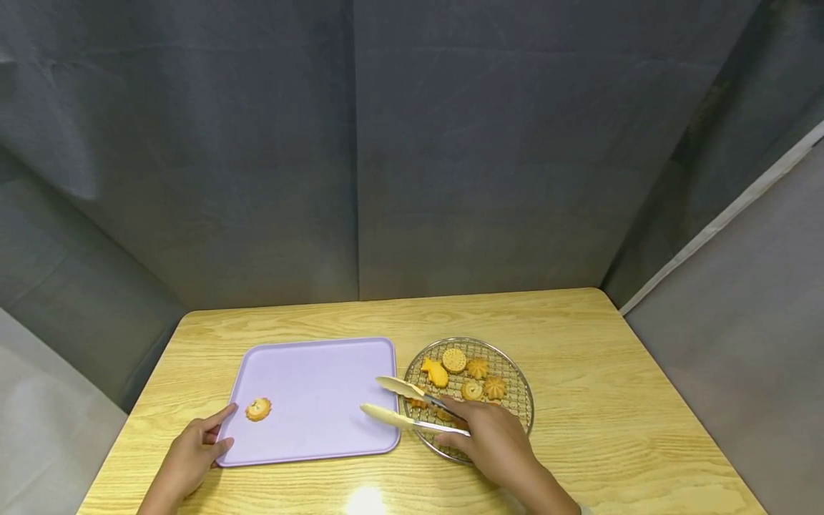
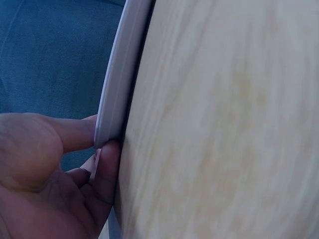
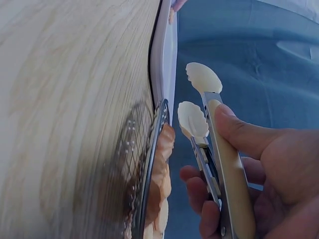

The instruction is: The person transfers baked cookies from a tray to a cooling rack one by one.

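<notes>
My left hand [image 1: 191, 452] grips the near left corner of a lilac tray [image 1: 315, 400], thumb on the rim and fingers at its edge, as the left wrist view also shows. One round fluted cookie [image 1: 258, 409] lies on the tray near that hand. In my right hand [image 1: 492, 438] is a pair of tongs [image 3: 227, 164] with cream tips and metal arms. Its tips are parted with nothing between them, over the tray's right edge. Beneath that hand stands a round wire rack [image 1: 524, 386] bearing several cookies, among them a fish-shaped cookie [image 1: 435, 373]; the hand hides some of them.
The wooden table [image 1: 599, 400] carries the tray on the left and the rack close beside its right edge. Grey curtains [image 1: 483, 179] enclose the table at the back and sides.
</notes>
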{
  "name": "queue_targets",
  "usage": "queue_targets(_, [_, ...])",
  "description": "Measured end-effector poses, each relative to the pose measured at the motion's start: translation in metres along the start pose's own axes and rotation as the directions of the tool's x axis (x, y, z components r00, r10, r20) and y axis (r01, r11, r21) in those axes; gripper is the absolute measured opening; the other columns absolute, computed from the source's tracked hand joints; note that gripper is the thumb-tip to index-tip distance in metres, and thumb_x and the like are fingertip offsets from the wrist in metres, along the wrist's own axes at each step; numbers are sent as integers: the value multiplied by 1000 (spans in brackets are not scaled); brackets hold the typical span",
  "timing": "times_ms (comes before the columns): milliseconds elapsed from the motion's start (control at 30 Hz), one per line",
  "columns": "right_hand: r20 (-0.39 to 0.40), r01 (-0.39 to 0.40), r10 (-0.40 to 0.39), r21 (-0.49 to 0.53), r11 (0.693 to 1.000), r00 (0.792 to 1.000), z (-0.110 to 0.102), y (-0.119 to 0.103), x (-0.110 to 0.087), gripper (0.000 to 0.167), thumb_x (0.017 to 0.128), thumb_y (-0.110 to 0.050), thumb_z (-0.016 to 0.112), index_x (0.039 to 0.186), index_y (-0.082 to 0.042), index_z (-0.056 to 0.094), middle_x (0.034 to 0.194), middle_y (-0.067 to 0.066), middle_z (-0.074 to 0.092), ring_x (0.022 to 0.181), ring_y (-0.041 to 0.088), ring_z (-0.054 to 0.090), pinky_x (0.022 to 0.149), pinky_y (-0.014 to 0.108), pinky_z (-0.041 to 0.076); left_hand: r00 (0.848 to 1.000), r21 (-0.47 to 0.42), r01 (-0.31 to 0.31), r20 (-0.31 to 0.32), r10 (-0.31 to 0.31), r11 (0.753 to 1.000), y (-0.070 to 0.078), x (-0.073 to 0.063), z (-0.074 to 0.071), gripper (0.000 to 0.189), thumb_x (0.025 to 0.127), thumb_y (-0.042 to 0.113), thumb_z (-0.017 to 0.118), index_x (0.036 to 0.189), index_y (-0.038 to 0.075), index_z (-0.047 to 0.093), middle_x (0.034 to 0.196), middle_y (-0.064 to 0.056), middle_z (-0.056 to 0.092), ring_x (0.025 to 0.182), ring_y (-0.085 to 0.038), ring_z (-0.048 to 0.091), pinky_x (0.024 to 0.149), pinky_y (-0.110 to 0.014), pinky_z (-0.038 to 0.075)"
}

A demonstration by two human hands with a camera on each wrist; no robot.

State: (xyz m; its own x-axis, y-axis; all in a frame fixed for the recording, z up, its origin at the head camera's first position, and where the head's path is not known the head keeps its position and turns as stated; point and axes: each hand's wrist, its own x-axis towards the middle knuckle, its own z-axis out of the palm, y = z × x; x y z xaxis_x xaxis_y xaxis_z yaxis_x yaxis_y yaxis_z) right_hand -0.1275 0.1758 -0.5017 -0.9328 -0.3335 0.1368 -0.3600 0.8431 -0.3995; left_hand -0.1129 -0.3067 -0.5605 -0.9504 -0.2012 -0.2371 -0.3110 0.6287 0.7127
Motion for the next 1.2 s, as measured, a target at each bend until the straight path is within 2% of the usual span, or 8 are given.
queue_targets(167, [3,41,-41,-16,999,999,7,-7,10,61,82,-49,81,136,-21,70,121,2,75,103,25,73,78,45,58,1000,13,-3,5,3,1000,0,0,-1,63,92,-8,68,151,2,47,113,-22,52,94,-28,54,61,-27,54])
queue_targets(400, [17,89,-89,-18,996,996,18,-20,24,62,82,-49,81,137,-22,69,116,1,76,95,19,73,70,39,56,1000,19,-4,7,3,1000,-2,1,-1,63,92,-9,68,151,2,47,111,-21,52,92,-27,54,60,-27,54])
queue_targets(567, [27,114,-113,-16,993,993,27,-29,34,65,82,-52,79,138,-21,68,121,3,75,104,24,73,79,43,58,1000,13,-5,8,4,1000,-2,1,-1,64,92,-9,68,151,2,47,111,-22,52,92,-26,54,60,-27,55])
queue_targets(700, [45,127,-127,-8,992,991,33,-37,41,65,83,-52,79,138,-18,68,121,4,75,104,25,73,82,43,58,1000,9,-6,12,6,1000,-1,1,-2,64,92,-9,68,151,1,47,113,-23,52,93,-27,54,60,-27,55])
queue_targets(867, [59,152,-151,-17,988,987,41,-49,50,66,82,-52,80,136,-15,69,118,6,76,100,23,73,78,40,57,1000,11,-4,18,4,1000,1,0,-3,64,92,-9,67,151,1,46,113,-23,52,93,-27,54,61,-27,54])
queue_targets(1200, [101,170,-165,-40,985,981,56,-77,65,67,80,-53,81,136,-18,69,113,3,77,94,21,74,74,35,56,1000,15,-2,7,2,1000,2,-1,-2,63,92,-9,68,151,0,47,111,-22,52,91,-26,54,60,-26,53])
